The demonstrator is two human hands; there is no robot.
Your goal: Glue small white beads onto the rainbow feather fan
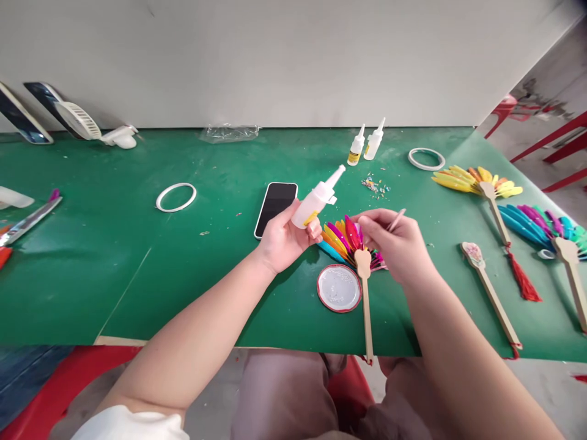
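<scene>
My left hand is wrapped round a glue bottle, its white nozzle tilted up to the right. A feather fan with a wooden handle lies in front of me, its many-coloured feathers fanned out away from me. My right hand is over the fan's right feathers, fingers pinched, with a thin pale stick held between them. The stick's lower end is hidden by the fingers. Beside the handle, on its left, sits a round red-rimmed lid with small pale beads in it.
A phone lies behind my left hand. Two glue bottles stand farther back, near scattered bits. White tape rolls lie left and right. At right are a yellow feather fan, a blue-purple one and a bare handle.
</scene>
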